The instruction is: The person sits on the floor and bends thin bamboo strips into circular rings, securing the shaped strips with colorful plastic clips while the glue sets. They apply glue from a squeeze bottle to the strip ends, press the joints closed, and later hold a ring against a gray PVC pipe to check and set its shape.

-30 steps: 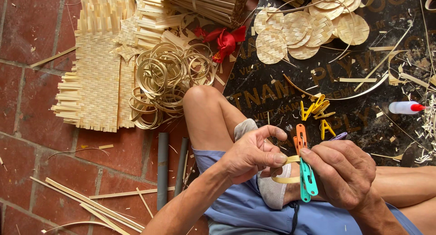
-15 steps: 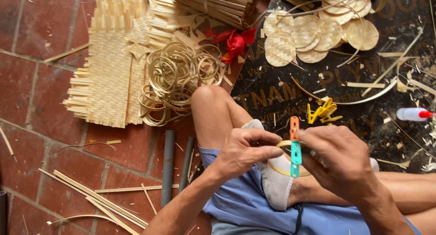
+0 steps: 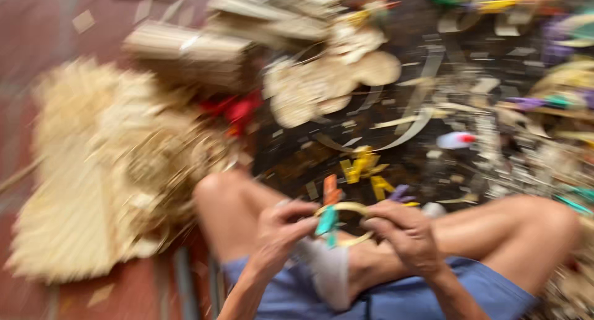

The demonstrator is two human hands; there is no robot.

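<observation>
- Both hands meet over your lap: your left hand (image 3: 281,230) pinches the teal clip (image 3: 326,222), your right hand (image 3: 405,233) grips the pale bamboo ring (image 3: 346,210), fingers closed on it.
- You look mid-clamping, an orange clip (image 3: 331,189) already set; next, I'd judge, seat the teal one squarely.
- Heavy blur hides fingertips; woven mats (image 3: 93,190) smear on the floor.

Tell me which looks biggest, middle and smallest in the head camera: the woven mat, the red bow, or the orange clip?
1. Woven mat, the largest by far.
2. Red bow, much smaller.
3. Orange clip, smallest, though blur and its nearness to the camera leave the last two unsure.
</observation>
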